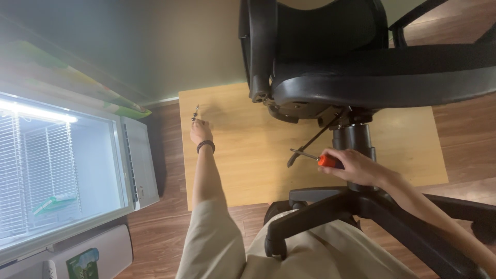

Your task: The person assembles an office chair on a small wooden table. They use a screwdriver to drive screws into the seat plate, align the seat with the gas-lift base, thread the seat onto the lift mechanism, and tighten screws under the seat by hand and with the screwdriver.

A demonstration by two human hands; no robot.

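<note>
Floor: brown wood-look planks (155, 243) are running across the lower part of the view and showing again at the right edge
Wall: a plain, dim greenish wall (170, 46) is filling the upper left, with a pale skirting strip (163, 101) lying along its foot
Board: a light wooden board (243, 150) is lying flat on the floor, reaching up to the wall
Freezer: a white chest freezer with a glass lid (62, 160) is standing at the left, wire racks showing inside
Light: a bright strip lamp (36, 111) is glowing inside the freezer, while the wall above is staying in shade
</note>
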